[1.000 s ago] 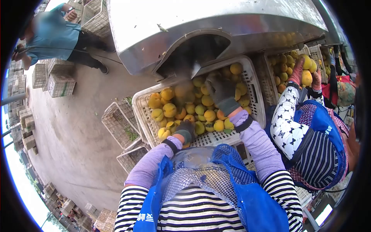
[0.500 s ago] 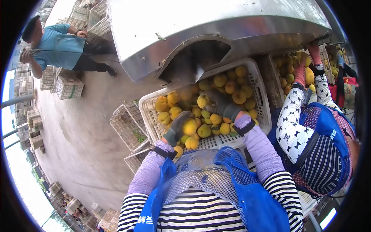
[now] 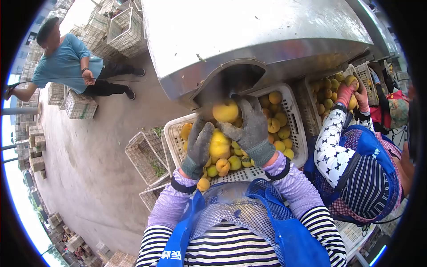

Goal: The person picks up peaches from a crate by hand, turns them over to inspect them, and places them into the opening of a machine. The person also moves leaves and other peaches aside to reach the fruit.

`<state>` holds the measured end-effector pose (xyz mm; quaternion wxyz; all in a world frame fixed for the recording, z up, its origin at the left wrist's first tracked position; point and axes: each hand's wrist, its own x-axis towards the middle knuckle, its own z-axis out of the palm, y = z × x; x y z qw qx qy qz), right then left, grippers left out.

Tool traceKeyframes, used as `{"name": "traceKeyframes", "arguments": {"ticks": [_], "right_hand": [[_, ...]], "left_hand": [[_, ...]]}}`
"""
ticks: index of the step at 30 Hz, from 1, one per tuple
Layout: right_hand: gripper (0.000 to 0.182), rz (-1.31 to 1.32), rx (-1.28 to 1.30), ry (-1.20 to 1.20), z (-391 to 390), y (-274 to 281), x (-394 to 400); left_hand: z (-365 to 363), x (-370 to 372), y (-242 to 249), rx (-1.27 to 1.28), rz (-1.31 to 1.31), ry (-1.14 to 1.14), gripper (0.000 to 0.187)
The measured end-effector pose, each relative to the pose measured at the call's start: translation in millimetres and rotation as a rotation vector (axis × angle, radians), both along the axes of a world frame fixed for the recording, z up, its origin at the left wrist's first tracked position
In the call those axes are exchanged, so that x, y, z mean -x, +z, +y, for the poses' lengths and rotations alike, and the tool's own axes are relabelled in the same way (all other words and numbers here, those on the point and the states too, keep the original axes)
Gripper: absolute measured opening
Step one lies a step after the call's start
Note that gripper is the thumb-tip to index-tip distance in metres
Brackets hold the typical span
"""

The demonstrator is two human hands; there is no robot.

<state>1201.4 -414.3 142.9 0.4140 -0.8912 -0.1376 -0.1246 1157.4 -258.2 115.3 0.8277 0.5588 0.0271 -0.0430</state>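
Both my hands wear dark grey gloves and work over a white plastic crate (image 3: 297, 111) of yellow peaches. My left hand (image 3: 199, 144) is closed at the side of a large yellow peach (image 3: 219, 144), its far fingers partly hidden. My right hand (image 3: 251, 127) curls its thumb and fingers around another yellow peach (image 3: 225, 110), near the dark opening (image 3: 227, 82) of a metal chute. More peaches (image 3: 223, 166) lie beneath and between my hands, some partly green. A single peach (image 3: 203, 184) sits at the crate's near left edge.
Above the crate curves a wide metal machine (image 3: 267, 26). To my right, a co-worker (image 3: 356, 178) in pink gloves handles peaches over another crate (image 3: 311, 100). Crates with leaves (image 3: 149, 155) stand at left. A person in blue (image 3: 66, 58) walks near stacked crates (image 3: 126, 31).
My right hand has moved up and left toward the chute opening with a peach. My left hand has risen slightly beside its peach. The person in blue has turned, and my view has shifted.
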Motion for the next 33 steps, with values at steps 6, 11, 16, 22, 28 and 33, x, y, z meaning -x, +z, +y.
{"name": "traceKeyframes", "arguments": {"ticks": [6, 11, 16, 22, 28, 33], "right_hand": [[0.053, -0.098, 0.263, -0.107, 14, -59, -44], [0.051, -0.07, 0.226, -0.065, 16, -53, -59], [0.063, 0.159, -0.346, -0.002, 26, -86, -103], [0.086, 0.173, -0.098, 0.138, -10, -17, -53], [0.082, 0.42, -0.034, 0.094, -2, -4, 14], [0.078, 0.288, -0.035, 0.087, 1, -3, 13]], "left_hand": [[7, 6, -31, 0.068, 0.182, 0.101, 0.041], [16, 17, -36, -0.572, -0.296, 0.079, 0.039], [11, -5, 2, -0.467, -0.107, -0.05, 0.045], [3, -6, -26, -0.409, -0.098, 0.035, 0.037], [-11, -7, -17, 0.416, 0.047, 0.137, 0.047], [-19, -9, 13, 0.367, -0.06, 0.188, 0.028]]}}
